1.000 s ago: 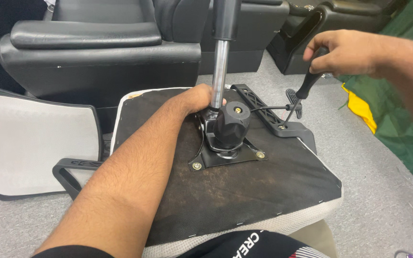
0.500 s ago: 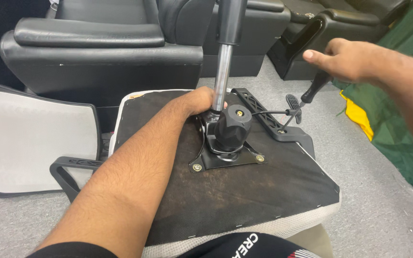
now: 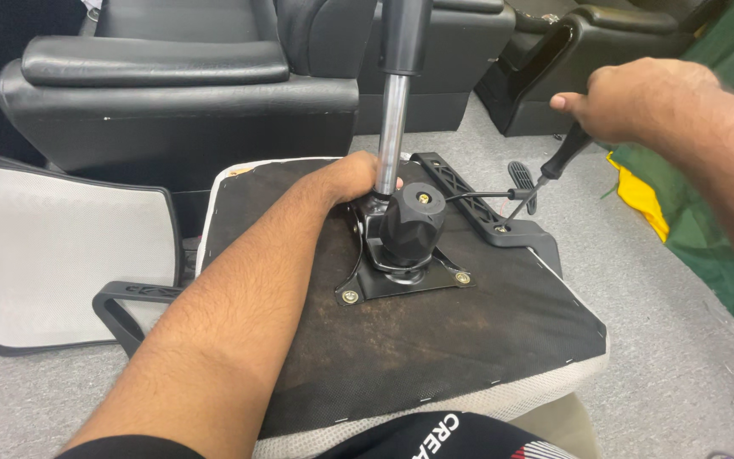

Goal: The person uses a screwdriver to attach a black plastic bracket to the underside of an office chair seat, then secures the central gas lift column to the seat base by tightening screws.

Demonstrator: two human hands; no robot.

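Note:
An upturned office chair seat [image 3: 469, 340] lies in front of me, its dark underside up. A black metal mechanism plate [image 3: 405, 276] with a round knob [image 3: 414, 223] is bolted to its middle, and a chrome gas cylinder [image 3: 393, 127] rises from it. My left hand [image 3: 354, 178] grips the base of the cylinder. My right hand [image 3: 630, 98] holds a black-handled screwdriver [image 3: 554, 166], whose tip meets a black armrest bracket [image 3: 477, 204] at the seat's far right edge.
A black leather armchair [image 3: 180, 102] stands behind the seat, another black seat [image 3: 588, 51] at back right. A white mesh chair back [image 3: 61, 246] and a black armrest loop [image 3: 129, 306] lie at left. Green and yellow cloth [image 3: 690, 195] lies on the grey carpet, right.
My right hand has shifted slightly right and tilted the screwdriver, keeping its tip at the bracket. My left hand stays on the cylinder base.

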